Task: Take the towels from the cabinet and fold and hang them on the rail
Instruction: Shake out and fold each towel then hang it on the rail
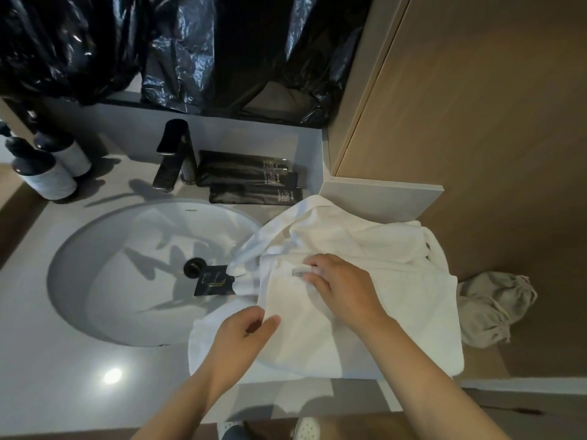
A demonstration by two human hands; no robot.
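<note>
My left hand [251,328] pinches the near edge of the white towel [365,312] and my right hand [340,284] pinches it at the sewn label [300,274]. The towel lies at the countertop's [63,376] front right corner, one flap over the sink [79,265] rim. Thick soft terry, rumpled behind: I judge the edges need squaring and smoothing before folding.

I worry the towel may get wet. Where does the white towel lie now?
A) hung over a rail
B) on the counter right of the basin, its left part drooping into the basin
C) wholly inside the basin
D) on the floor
B: the white towel spreads over the counter, its left part dropping into the sink.
</note>
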